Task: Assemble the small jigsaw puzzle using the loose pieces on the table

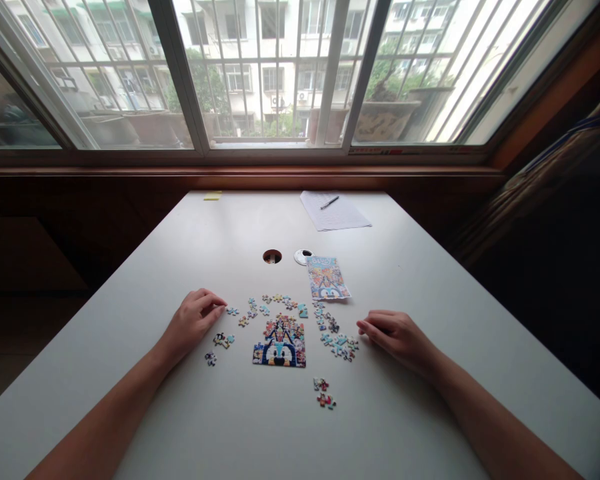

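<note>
A partly joined jigsaw puzzle (280,350), showing a blue cartoon dog face at its bottom edge, lies flat in the middle of the table. My left hand (196,319) rests left of it, fingers bent and drawn together, the fingertips right beside a loose puzzle piece (233,311). On the other side, my right hand (397,335) lies with its fingers curled in and thumb against them; the inside of the grip is hidden. Close to its fingertips is a cluster of light blue pieces (340,345). Behind the puzzle lies a picture sheet (327,277) with the same dog face.
Loose pieces (277,298) arc behind the puzzle, with dark pieces (221,339) at left and reddish pieces (325,401) in front. Farther back are a round table hole (272,257), its cover (301,257), paper (343,217) with a pen (329,203), and a yellow note (213,196).
</note>
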